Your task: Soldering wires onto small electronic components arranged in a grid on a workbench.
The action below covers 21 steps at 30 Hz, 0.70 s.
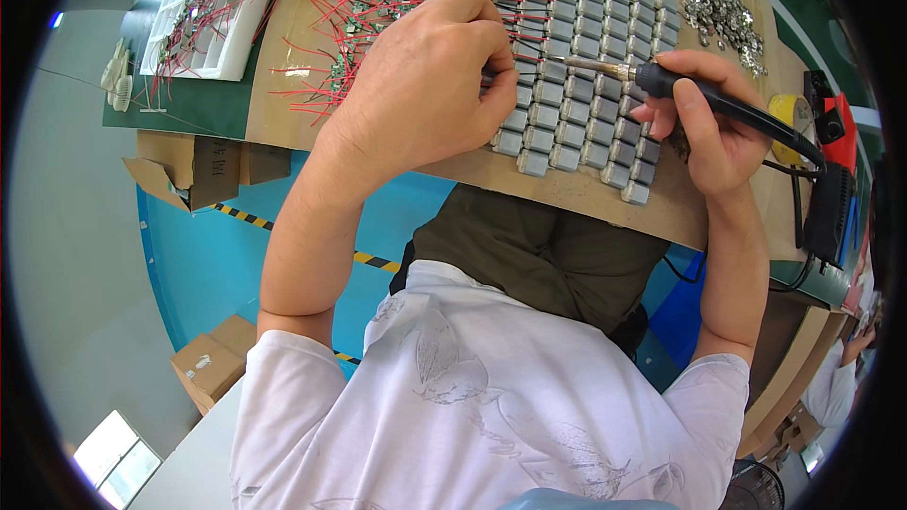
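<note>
My right hand [713,132] grips a soldering iron [654,79] by its black handle, its metal tip pointing left over rows of small grey rectangular blocks [569,134]. Close to that tip, the fingers of my left hand [430,80] are pinched together above the blocks' left side. What they hold is hidden by the hand. Behind and left of it lies a tangle of small green circuit boards [364,14] with thin red wires. Some red wires run across the upper blocks.
A white compartment tray [225,64] with more wired boards stands at the left. Small shiny metal pieces [723,17] are heaped at the right, beyond the blocks. A yellow roll [790,121], a red object [841,139] and the iron's black cord [770,120] lie by my right hand.
</note>
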Available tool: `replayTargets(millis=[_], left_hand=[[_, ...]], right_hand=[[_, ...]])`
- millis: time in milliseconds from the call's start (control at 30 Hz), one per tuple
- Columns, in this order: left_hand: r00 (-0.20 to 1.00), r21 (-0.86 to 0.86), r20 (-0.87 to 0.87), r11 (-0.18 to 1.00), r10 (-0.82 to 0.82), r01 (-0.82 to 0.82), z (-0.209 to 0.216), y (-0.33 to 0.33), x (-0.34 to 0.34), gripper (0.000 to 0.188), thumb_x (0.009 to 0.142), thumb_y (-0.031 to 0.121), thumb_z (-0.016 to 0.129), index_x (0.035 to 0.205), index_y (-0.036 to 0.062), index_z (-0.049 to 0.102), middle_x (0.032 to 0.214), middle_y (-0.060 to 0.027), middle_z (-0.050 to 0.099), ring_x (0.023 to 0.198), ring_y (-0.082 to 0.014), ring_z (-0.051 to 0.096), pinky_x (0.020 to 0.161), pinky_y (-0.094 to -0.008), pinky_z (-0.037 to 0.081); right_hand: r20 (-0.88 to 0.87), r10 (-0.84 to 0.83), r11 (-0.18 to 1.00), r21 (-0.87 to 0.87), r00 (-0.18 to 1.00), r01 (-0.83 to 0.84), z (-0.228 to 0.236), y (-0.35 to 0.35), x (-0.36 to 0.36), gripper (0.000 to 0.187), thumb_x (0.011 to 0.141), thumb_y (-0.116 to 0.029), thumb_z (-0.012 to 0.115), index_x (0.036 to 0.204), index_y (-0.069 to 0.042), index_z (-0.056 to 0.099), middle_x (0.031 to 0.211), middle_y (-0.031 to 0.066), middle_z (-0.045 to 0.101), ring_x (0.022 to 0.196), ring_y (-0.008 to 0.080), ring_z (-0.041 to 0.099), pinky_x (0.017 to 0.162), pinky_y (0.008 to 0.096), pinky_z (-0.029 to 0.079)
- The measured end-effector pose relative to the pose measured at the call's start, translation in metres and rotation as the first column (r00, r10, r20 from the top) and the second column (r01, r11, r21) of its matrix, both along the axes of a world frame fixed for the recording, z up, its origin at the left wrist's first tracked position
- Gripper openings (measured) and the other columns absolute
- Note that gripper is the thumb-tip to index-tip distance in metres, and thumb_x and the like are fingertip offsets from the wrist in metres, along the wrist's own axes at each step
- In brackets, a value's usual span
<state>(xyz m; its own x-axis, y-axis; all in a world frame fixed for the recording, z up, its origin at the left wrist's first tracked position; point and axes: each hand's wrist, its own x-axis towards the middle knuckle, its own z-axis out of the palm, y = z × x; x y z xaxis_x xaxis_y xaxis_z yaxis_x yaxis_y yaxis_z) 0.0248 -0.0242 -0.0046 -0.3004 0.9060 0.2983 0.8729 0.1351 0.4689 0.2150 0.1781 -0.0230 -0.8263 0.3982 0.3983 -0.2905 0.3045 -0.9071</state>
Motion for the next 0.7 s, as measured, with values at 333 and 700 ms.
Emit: replayTargets(millis=[333,700], left_hand=[[1.000,-0.020,-0.005,1.000,0.021,-0.021,0.0003,-0.0012,0.0005,0.009,0.076,0.007,0.071,0.079,-0.0005,0.067,0.095,-0.0084,0.065,0.085,-0.0287,0.064,0.077,-0.0379,0.053],[1.000,-0.011,0.004,1.000,0.001,-0.001,0.0011,-0.0012,0.0021,0.009,0.077,0.007,0.072,0.080,0.0001,0.067,0.095,-0.0083,0.064,0.084,-0.0285,0.065,0.076,-0.0381,0.053]], right_hand=[[-0.028,-0.042,0.999,0.002,0.999,0.042,0.0025,-0.0022,-0.0030,0.019,0.097,-0.001,0.060,0.113,0.005,0.069,0.074,0.0048,0.067,0.060,0.0064,0.062,0.060,0.0233,0.058],[-0.042,-0.078,0.997,0.023,0.996,0.079,0.0046,-0.0018,-0.0008,0.019,0.098,-0.004,0.060,0.113,0.005,0.069,0.072,0.0036,0.065,0.058,0.0050,0.059,0.055,0.0215,0.054]])
